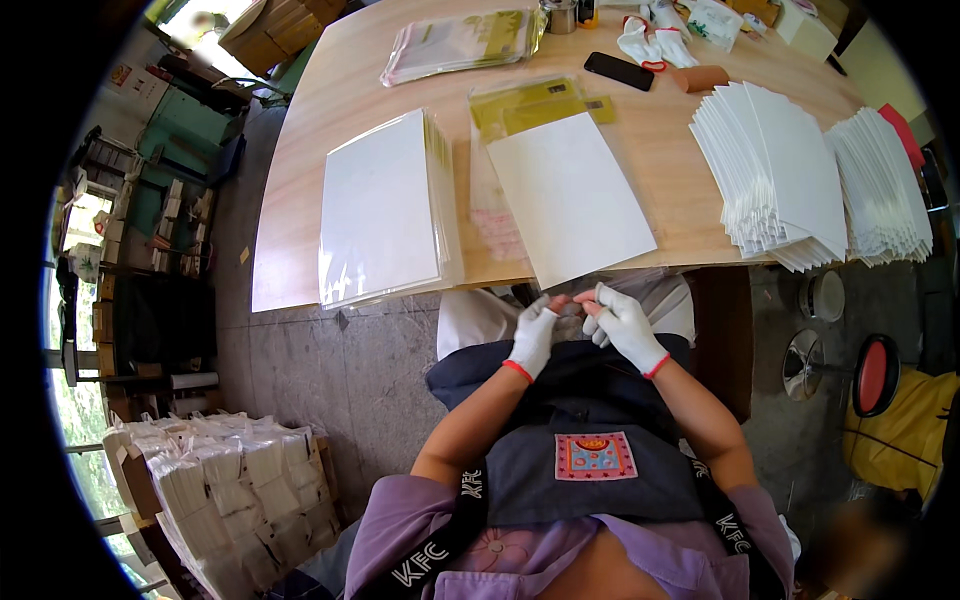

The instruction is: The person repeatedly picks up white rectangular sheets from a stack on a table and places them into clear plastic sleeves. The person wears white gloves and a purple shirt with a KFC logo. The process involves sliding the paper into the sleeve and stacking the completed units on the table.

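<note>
My left hand [533, 338] and my right hand [626, 326] meet over my lap, just below the table's near edge. Both wear white gloves with red cuffs, and bare fingertips stick out. The fingers are pinched close together; something thin and see-through may be between them, but I cannot make it out. Just above them a white sheet [573, 195] lies tilted, its lower corner at the table edge. Beneath it are clear plastic sleeves [492, 112] with olive printed bands. To the left rests a stack of white sheets in clear sleeves [381, 205].
Fanned stacks of white folded card [775, 170] and more white card [880, 185] stand at the table's right. At the back are packed plastic sleeves [462, 45], a black phone [618, 71], a brown cylinder [700, 78] and white gloves [655, 45]. Wrapped bundles [235, 500] sit at lower left.
</note>
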A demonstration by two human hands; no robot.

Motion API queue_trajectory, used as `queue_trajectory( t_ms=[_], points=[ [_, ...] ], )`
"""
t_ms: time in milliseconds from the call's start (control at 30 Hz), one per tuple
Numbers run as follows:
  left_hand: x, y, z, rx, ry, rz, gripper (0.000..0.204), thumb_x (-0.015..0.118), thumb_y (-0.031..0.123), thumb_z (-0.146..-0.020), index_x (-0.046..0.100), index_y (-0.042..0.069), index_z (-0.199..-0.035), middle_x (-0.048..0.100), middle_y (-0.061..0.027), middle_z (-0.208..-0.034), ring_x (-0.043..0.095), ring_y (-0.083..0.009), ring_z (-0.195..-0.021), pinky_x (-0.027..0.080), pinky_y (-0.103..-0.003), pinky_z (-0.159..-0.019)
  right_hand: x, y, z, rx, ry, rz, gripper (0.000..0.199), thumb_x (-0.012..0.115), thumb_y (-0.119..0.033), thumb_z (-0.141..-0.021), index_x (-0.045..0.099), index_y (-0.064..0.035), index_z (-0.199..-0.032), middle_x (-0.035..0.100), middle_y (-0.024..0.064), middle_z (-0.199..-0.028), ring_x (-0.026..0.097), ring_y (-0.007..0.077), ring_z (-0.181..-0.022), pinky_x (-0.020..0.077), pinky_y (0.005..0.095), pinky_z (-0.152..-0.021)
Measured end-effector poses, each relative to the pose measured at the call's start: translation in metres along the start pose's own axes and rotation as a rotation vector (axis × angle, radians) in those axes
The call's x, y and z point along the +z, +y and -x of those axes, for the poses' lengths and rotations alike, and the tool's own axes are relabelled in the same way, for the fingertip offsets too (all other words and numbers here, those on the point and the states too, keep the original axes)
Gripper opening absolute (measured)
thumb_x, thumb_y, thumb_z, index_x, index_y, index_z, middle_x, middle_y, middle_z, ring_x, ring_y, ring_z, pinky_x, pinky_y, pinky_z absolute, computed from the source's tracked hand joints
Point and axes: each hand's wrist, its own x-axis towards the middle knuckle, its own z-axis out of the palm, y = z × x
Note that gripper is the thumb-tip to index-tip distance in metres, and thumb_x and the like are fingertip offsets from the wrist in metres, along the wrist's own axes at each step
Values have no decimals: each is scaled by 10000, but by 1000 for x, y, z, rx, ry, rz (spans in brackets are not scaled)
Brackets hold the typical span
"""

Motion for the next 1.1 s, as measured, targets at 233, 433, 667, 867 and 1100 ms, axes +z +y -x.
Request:
queue_trajectory(
  t_ms=[233, 433, 667, 867, 1100],
  points=[
    [-23, 30, 4, 56, 54, -276, 240, 527, 226, -927, 590, 9, -1007, 646, -61, -900, 628, -134, -708, 525, -271, -605, 29, 13, -47, -472, 81, 1204, 139, 563, -240, -829, 508, -125, -885, 637, 81, -664, 633, 282, -618, 471, 406, -497],
    [-50, 10, -22, 184, 122, -467, 246, 547, 219, -915, 592, -10, -993, 657, -76, -891, 635, -146, -699, 531, -269, -625, 20, 7, -48, -534, -79, 954, 139, 590, -186, -801, 523, -101, -889, 630, 96, -639, 634, 232, -577, 488, 363, -489],
    [-37, 28, 9, 294, 122, -363, 247, 564, 220, -910, 610, -23, -917, 664, -111, -882, 630, -138, -724, 525, -254, -642, -207, 119, 47, -212, 849, -101, 170, 505, -192, -912, 539, -66, -804, 572, 71, -726, 541, 201, -605, 455, 295, -547],
    [-38, 40, 15, 671, 126, -1153, 112, 634, 70, -801, 613, 44, -908, 635, -47, -927, 603, -155, -712, 468, -295, -566, -189, 113, 129, 448, -384, 1666, 310, 587, -340, -800, 637, -63, -930, 630, 195, -986, 606, 367, -925, 495, 411, -805],
    [-13, 48, 6, 1289, 103, -1524, 183, 708, 109, -674, 635, 151, -837, 586, -39, -987, 579, -234, -725, 479, -358, -578, -78, -23, 34, -733, 392, 1216, 346, 670, -346, -723, 591, -120, -973, 575, 46, -1020, 540, 235, -995, 420, 364, -846]
  ],
)
